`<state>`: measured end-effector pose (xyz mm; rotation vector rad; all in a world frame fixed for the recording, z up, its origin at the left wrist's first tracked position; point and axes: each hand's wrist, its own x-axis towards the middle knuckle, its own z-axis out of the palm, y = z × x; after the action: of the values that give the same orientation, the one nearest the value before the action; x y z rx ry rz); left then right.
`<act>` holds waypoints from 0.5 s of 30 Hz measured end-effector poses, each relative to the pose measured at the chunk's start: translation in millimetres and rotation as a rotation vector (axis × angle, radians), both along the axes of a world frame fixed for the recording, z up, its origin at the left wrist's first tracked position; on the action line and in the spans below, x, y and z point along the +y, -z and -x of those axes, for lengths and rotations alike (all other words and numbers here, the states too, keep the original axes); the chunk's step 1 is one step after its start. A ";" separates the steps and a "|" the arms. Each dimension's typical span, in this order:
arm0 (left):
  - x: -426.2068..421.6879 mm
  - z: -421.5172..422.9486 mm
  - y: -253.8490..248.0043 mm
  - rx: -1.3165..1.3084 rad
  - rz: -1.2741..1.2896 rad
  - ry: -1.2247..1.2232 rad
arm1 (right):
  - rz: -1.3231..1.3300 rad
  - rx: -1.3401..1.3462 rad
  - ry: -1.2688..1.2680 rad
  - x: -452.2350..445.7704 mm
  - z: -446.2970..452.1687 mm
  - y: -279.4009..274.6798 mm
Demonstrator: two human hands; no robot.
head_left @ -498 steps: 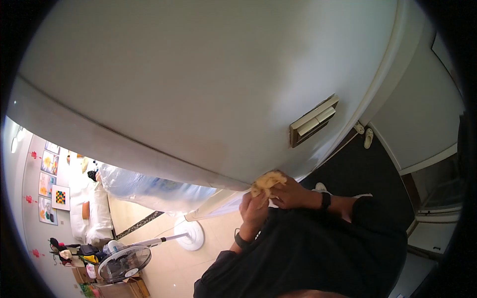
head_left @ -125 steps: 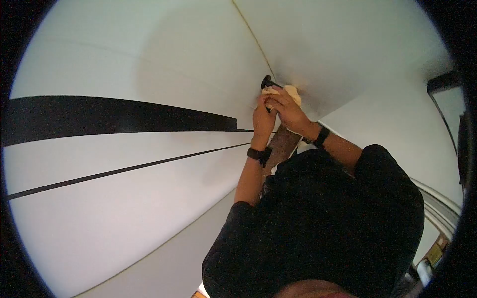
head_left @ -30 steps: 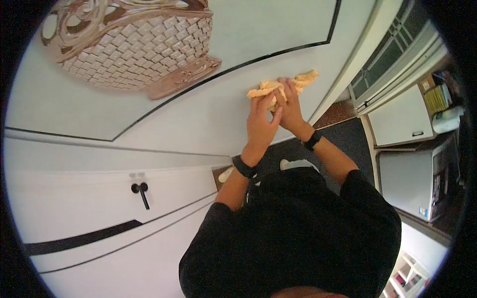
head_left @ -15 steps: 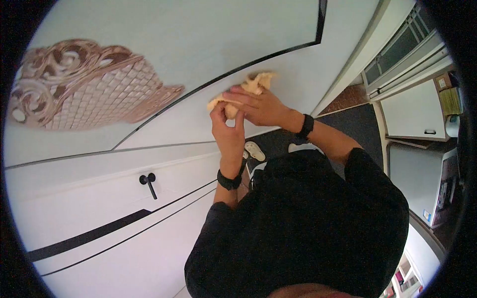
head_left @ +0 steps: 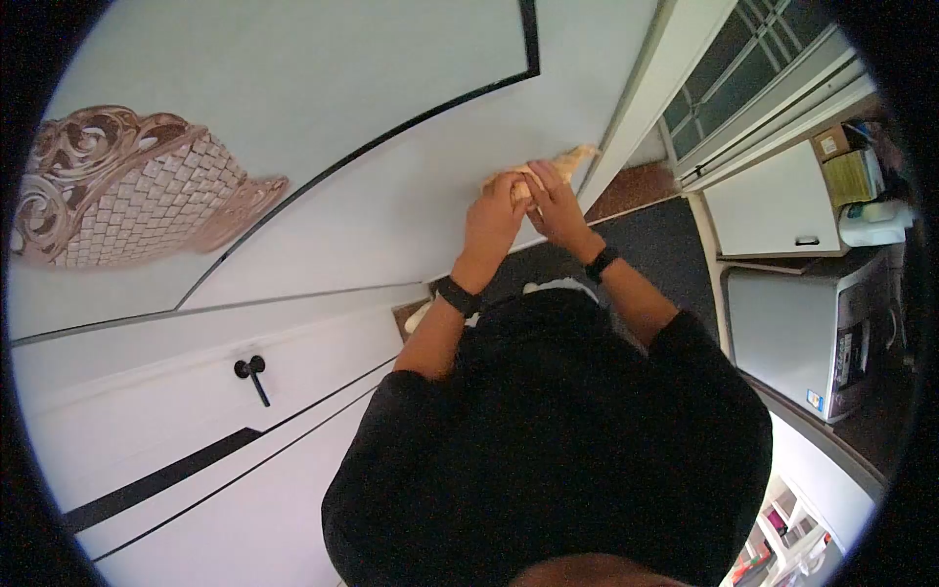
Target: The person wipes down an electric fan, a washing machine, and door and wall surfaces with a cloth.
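A pale yellow cloth (head_left: 579,158) is bunched up against the white wall panel (head_left: 411,210), close to the panel's right-hand edge. My left hand (head_left: 495,217) grips the cloth's left part, its fingers curled over it. Beside it, my right hand (head_left: 559,207) presses on the middle of the cloth with its fingers bent. The two hands almost touch at the fingertips. One loose corner of the cloth sticks out past the right hand. Part of the cloth is hidden under the fingers.
A black strip (head_left: 391,132) frames a printed brown vase-like picture (head_left: 147,191). At lower left is a white door with a black handle (head_left: 252,377). To the right stand a white cabinet (head_left: 773,201) and a grey appliance (head_left: 792,318). A dark mat (head_left: 675,254) covers the floor.
Both hands and the cloth have moved right along the panel, towards its edge. My view has shifted too, and the left hand now lies more over the cloth than in a pinch.
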<state>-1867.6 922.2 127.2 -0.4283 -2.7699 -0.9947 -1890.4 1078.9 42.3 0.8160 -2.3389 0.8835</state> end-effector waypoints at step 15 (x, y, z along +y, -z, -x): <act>121.5 24.0 -129.7 0.355 -0.166 0.303 | 0.204 0.488 0.444 91.8 46.7 -138.2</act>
<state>-1891.7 1043.7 256.9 -0.9193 -2.3294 -1.0777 -1937.1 1170.7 180.5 0.3507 -1.8550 0.6291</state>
